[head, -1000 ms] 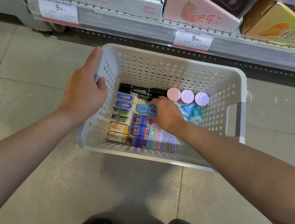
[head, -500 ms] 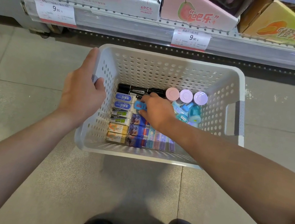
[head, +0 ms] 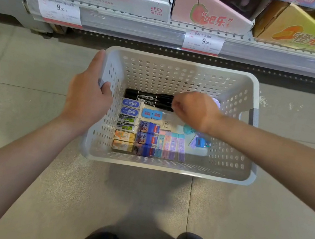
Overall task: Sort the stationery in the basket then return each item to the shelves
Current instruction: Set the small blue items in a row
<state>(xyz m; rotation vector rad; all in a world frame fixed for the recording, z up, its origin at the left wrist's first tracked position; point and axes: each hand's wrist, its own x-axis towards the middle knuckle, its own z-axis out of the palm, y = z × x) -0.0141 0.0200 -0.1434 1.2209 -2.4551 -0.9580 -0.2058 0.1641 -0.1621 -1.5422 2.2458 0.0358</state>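
— Where do the black cylindrical markers lie from your right hand?

— Straight off your curled fingers, toward your left. Your right hand hovers inside the white perforated plastic basket, and the markers' near ends sit just beside the fingertips, maybe touching; I cannot tell whether you pinch one or hold nothing.

— And their long axis?

— It runs side to side along the far wall of the basket, pointing right at your fingertips, so you meet them end-on, not across the barrel.

— Which hand is nearer?

— Your right, clearly. Your left hand grips the basket's left rim, thumb inside, fingers outside, steadying it. The two small blue rounded erasers lie below and to the left of your right fingers, near but apart.
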